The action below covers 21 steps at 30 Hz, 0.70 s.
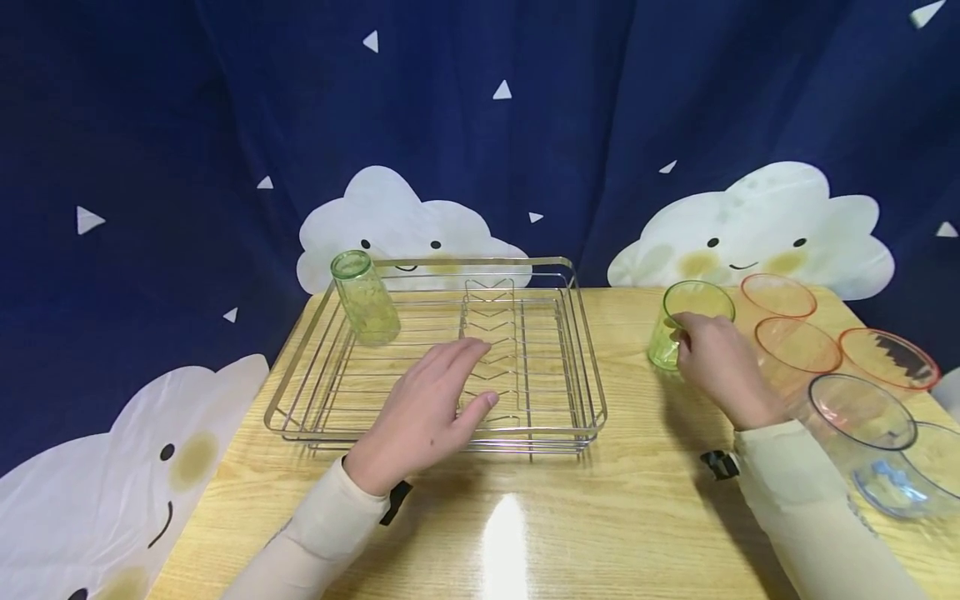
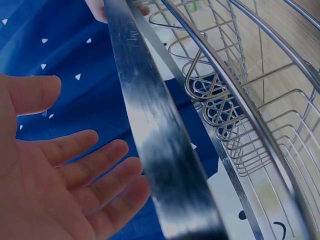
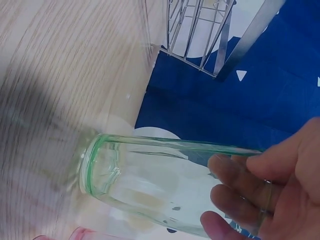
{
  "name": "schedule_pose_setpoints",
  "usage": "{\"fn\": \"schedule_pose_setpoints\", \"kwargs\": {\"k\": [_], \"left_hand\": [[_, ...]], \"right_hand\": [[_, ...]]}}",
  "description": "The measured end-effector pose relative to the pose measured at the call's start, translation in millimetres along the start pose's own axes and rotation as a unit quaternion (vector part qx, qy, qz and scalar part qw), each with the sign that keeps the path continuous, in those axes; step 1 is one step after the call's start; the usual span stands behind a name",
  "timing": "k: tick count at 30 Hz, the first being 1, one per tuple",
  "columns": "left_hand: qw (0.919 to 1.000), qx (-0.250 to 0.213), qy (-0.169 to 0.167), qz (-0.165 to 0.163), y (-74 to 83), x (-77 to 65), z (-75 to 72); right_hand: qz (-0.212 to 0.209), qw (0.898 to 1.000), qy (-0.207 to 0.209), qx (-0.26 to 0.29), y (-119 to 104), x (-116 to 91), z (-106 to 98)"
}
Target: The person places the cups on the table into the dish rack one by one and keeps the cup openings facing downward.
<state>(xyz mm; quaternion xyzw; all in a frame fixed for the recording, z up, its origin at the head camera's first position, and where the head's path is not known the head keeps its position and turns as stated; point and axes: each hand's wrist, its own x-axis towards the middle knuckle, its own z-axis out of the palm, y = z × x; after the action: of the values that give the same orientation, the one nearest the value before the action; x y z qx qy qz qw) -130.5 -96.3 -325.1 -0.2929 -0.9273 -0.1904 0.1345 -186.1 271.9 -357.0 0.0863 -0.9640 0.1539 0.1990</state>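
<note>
My right hand (image 1: 720, 367) grips a clear green drinking glass (image 1: 663, 346) near its rim, at the right of the table. In the right wrist view, the fingers (image 3: 235, 167) lie against the side of this glass (image 3: 150, 187) close to its mouth, and its base is at the tabletop. My left hand (image 1: 423, 408) hovers over the front of a metal wire dish rack (image 1: 562, 431), holding nothing. The left wrist view has its fingers (image 2: 80, 170) spread loosely beside the flat rack rim (image 2: 160, 140). A second green glass (image 1: 367, 304) stands upside down in the rack's back left corner.
Right of the held glass stand several clear glasses, some with red rims (image 1: 798, 369) and others with dark blue rims (image 1: 862, 446). The wooden table (image 1: 420, 542) ends at a dark blue curtain (image 1: 450, 125) with white clouds behind the rack.
</note>
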Motion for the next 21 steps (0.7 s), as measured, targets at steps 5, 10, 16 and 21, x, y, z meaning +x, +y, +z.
{"fn": "schedule_pose_setpoints", "kwargs": {"k": [5,10,16,21], "left_hand": [[1.0,0.0,0.001,0.002,-1.5,-1.6,-0.9],[1.0,0.002,-0.002,0.003,-2.4,-2.0,-0.7],[1.0,0.002,-0.009,-0.003,-2.3,-2.5,-1.4],[0.9999,0.002,-0.006,-0.007,-2.3,-2.4,-3.6]], "right_hand": [[0.004,1.0,-0.002,0.0,-1.5,-2.4,0.9],[0.006,1.0,-0.001,0.006,-0.1,-3.4,1.0],[0.006,1.0,0.0,0.009,1.1,-4.7,0.3],[-0.001,1.0,0.01,0.006,1.4,-5.9,0.4]]}}
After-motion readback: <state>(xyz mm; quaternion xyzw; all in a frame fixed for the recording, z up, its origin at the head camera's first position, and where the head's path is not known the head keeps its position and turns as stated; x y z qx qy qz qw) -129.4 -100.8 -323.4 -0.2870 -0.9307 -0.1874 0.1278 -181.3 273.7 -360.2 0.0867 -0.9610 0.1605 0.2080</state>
